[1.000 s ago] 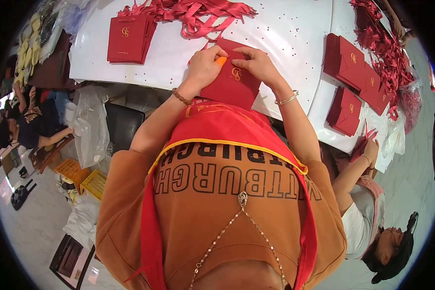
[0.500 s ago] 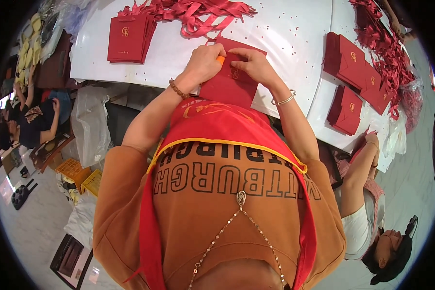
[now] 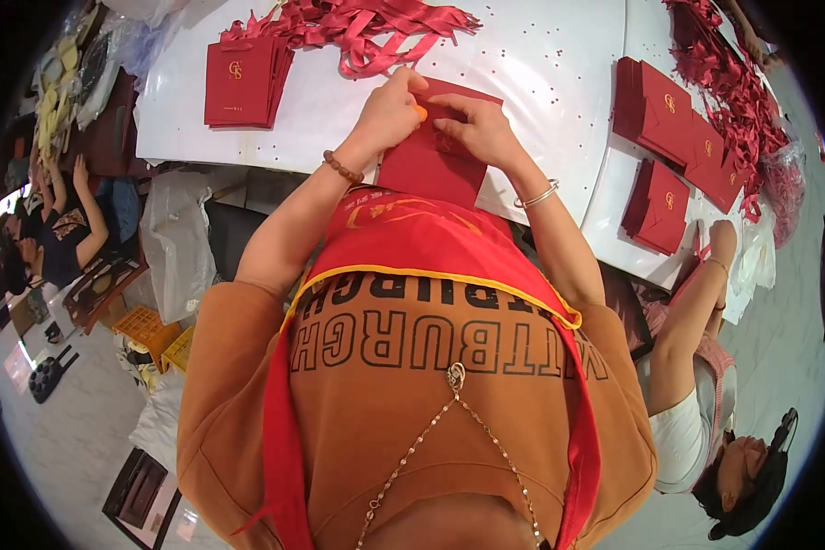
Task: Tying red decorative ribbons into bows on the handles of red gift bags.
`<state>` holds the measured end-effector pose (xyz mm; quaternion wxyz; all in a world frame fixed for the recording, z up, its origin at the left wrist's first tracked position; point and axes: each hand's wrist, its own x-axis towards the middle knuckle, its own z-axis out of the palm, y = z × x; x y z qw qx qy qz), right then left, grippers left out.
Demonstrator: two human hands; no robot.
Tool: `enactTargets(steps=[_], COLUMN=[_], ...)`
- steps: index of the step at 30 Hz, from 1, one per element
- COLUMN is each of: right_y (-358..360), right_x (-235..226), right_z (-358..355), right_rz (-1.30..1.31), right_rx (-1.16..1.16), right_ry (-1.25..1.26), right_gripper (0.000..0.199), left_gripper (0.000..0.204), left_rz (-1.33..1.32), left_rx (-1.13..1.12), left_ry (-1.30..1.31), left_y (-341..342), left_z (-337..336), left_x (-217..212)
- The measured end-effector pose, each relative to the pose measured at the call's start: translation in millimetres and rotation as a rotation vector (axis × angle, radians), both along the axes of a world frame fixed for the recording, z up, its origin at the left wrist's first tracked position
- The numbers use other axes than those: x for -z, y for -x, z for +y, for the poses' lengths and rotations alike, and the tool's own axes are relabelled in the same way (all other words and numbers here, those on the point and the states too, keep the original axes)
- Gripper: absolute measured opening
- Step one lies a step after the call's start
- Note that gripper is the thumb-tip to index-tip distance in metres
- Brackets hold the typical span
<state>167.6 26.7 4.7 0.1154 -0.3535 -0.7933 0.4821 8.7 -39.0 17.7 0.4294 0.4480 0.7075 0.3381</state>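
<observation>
"Head view: where's the red paper bag (image 3: pixel 440 172)?"

"At the near edge of the white table (image 3: pixel 325 103), under both hands, its lower end close by the red apron (image 3: pixel 408 236)."

"And the grip?"

"Left hand (image 3: pixel 394 115) has its fingers curled at the upper part, beside something small and orange (image 3: pixel 421 113); what they pinch, I can't tell. Right hand (image 3: pixel 481 130) curves over the front, thumb and forefinger parted at the tips — whether anything sits between them is too small to make out."

"How would it handle?"

"Light, I'd judge: stiffish paper, probably smooth, quick to crease."

"Where to hold it?"

"By the side edges, fingers flat — a hard press mid-panel could dent it."
</observation>
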Motion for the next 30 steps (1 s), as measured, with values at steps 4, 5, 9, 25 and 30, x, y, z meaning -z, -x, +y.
enactTargets(steps=[4, 5, 9, 25, 30], right_y=[3, 0, 3, 7, 7], right_x=[-8, -8, -6, -23, -15], right_z=[-7, -10, -11, -20, -19], right_rz=[-0.053, -0.056, 0.108, -0.032, 0.088], right_rx=[-0.006, 0.013, 0.044, -0.045, -0.112], right_ry=[-0.188, -0.122, -0.177, -0.310, -0.337], right_gripper=[0.029, 0.028, 0.026, 0.019, 0.020], left_gripper=[0.029, 0.027, 0.020, 0.019, 0.019], left_rz=[-0.042, 0.006, 0.308, 0.249, 0.152], left_rx=[-0.004, 0.011, 0.226, 0.876, 0.536], left_ry=[0.003, -0.029, -0.037, 0.193, 0.312], left_y=[1, -1, 13, 45, 27], left_z=[-3, -6, -3, 64, 72], left_x=[3, 1, -23, 6, -13])
